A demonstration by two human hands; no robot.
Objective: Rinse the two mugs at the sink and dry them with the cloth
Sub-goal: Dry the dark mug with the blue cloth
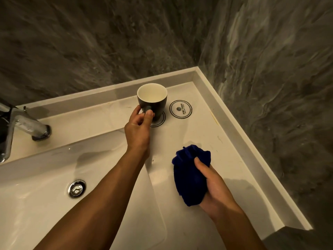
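Note:
A dark mug point(152, 101) with a white inside stands upright on a round coaster point(159, 120) at the back of the white counter. My left hand point(138, 126) reaches across the basin and pinches the mug's handle between thumb and fingers. My right hand point(214, 184) is closed on a bunched dark blue cloth point(190, 175), held low over the counter to the right of the basin. Only one mug is in view.
A second round coaster point(180, 109) lies bare just right of the mug. The white sink basin point(45, 204) with its chrome drain point(77, 188) fills the lower left. A chrome tap point(27, 126) stands at the left. Dark stone walls point(270, 87) close off the back and right.

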